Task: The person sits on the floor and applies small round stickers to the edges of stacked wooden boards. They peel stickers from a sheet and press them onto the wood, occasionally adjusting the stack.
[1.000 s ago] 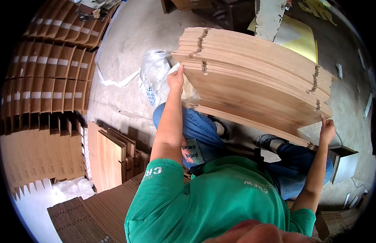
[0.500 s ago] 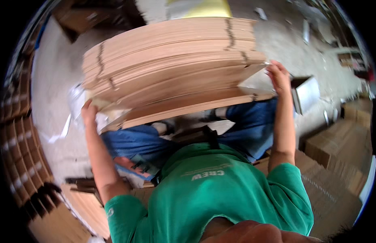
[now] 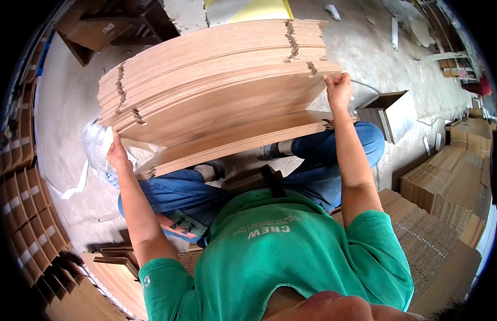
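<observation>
A thick stack of wood-coloured boards [image 3: 205,59] with dark notches along its edges stands tilted before my knees. My left hand [image 3: 118,155] pinches the left end of its nearest boards. At the right end, my right hand [image 3: 339,92] has thumb and fingers closed on the upper corner of the same boards. Their broad inner face [image 3: 221,109] is turned toward me. Several more thin notched boards [image 3: 243,140] lie across my thighs, a gap apart from the upright ones. How many boards my fingers hold is hidden.
A clear plastic bag [image 3: 96,144] lies left of the stack, and an open box-like piece [image 3: 395,112] stands to the right. Bundled boards [image 3: 446,176] are piled at the right. Slotted brown racks [image 3: 32,208] line the left. A dark wooden piece [image 3: 106,32] sits at the far left.
My right hand has moved inward to the left, onto the boards' corner. The left hand stays at the left end. The whole view has shifted slightly and sharpened.
</observation>
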A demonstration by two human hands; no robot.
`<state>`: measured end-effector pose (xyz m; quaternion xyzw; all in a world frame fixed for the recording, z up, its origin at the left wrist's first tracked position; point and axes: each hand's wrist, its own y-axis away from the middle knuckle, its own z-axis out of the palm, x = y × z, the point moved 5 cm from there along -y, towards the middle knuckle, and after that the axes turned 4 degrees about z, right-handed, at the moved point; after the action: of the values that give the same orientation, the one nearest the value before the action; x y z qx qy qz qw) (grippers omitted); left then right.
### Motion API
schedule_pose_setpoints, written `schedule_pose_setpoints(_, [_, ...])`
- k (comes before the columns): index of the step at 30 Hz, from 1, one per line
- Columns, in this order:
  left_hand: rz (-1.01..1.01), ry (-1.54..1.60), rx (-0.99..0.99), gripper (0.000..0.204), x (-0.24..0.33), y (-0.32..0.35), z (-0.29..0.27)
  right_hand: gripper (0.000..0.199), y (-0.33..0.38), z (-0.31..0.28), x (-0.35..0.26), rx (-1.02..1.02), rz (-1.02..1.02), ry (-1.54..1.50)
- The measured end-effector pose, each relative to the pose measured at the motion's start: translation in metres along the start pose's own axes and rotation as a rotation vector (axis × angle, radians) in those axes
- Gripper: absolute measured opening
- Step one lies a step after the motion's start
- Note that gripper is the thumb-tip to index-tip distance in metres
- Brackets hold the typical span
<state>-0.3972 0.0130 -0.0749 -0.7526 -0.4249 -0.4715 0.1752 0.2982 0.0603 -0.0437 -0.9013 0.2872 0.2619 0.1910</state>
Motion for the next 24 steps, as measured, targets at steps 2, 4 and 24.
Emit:
schedule_pose_setpoints(2, [0.016, 0.097, 0.008, 0.047, 0.0, 0.007, -0.001, 0.042, -0.011, -0.016, 0.005, -0.068, -0.049, 0.345])
schedule_pose_setpoints(4, [0.079, 0.164, -0.003, 0.041, 0.006, 0.012, 0.002, 0.048, -0.028, -0.027, 0.028, -0.063, -0.068, 0.284])
schedule_pose_setpoints(24, [0.207, -0.244, -0.471, 0.06, 0.036, 0.022, -0.016, 0.026, -0.013, -0.024, -0.007, -0.479, 0.184, -0.887])
